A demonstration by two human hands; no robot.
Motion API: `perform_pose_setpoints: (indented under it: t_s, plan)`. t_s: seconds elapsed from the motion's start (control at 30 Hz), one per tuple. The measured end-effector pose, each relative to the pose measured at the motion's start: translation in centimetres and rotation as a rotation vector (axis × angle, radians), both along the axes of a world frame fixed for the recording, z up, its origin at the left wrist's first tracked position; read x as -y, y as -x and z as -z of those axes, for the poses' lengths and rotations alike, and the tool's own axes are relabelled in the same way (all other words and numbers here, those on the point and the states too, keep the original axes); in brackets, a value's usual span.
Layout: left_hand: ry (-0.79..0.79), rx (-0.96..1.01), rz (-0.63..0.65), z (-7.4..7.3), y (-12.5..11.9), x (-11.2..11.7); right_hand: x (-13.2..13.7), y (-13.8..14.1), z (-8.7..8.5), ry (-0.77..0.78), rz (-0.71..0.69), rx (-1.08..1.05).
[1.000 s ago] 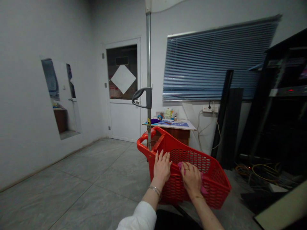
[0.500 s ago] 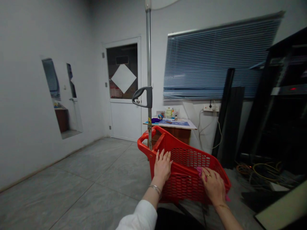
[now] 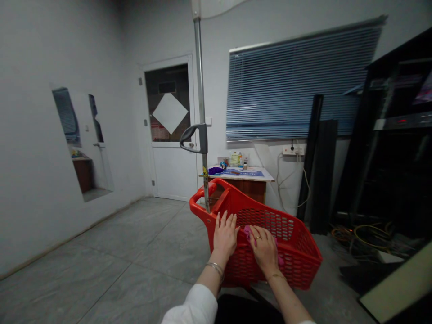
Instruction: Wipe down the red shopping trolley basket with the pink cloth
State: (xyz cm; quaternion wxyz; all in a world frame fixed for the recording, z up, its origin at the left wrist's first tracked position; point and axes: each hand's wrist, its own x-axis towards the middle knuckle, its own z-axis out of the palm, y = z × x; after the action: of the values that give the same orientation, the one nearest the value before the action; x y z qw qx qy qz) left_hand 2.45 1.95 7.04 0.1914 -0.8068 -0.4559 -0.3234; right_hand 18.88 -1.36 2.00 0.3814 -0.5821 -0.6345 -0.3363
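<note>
A red plastic shopping cart basket (image 3: 300,258) with perforated sides stands in front of me. My left hand (image 3: 225,237) lies on its near rim toward the handle end, fingers stretched and slightly apart. Close to its right, my right hand (image 3: 265,249) presses a pink cloth (image 3: 247,232) against the same rim. Part of the cloth shows beneath the palm and the rest is hidden by the hand. A metal pole (image 3: 200,76) with a grey loop handle (image 3: 203,138) rises from the cart's handle end.
A small table (image 3: 266,174) with bottles and a purple cloth (image 3: 216,170) stands behind the cart. Dark panels (image 3: 326,175) lean by the window at right. Loose cables (image 3: 367,238) lie on the floor near a dark rack. A white door (image 3: 175,171) is at the back.
My right hand has slid left along the rim with the pink cloth, now close to my left hand. The left hand stays on the rim. The view has shifted slightly.
</note>
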Motion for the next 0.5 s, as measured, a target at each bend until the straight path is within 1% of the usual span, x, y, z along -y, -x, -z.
perform_pose_setpoints:
  t_s: [0.03,0.1,0.23,0.3,0.33,0.4,0.43,0.5]
  plan:
    - [0.003,-0.001,-0.002,0.0,0.1,0.0,0.3,-1.1,0.3,0.018,-0.01,0.01]
    - [0.009,-0.002,-0.004,0.1,0.1,-0.1,1.0,-4.2,1.2,0.044,-0.002,0.016]
    - [0.006,-0.007,0.0,0.3,-0.1,-0.4,2.4,-11.3,3.2,0.056,0.085,-0.011]
    - [-0.001,-0.005,-0.007,0.4,-0.3,-0.5,2.9,-13.3,3.6,0.038,0.143,-0.043]
    - [-0.004,-0.003,-0.011,0.5,-0.4,-0.5,3.0,-13.5,3.6,0.021,0.178,-0.064]
    - [-0.003,0.003,-0.02,0.5,-0.6,-0.4,3.1,-12.4,3.1,-0.017,0.236,-0.097]
    - [0.0,0.006,-0.022,0.5,-0.7,-0.4,2.9,-11.1,2.7,-0.033,0.248,-0.102]
    - [0.011,0.009,-0.024,0.4,-0.7,-0.3,2.3,-7.4,1.5,-0.049,0.222,-0.09]
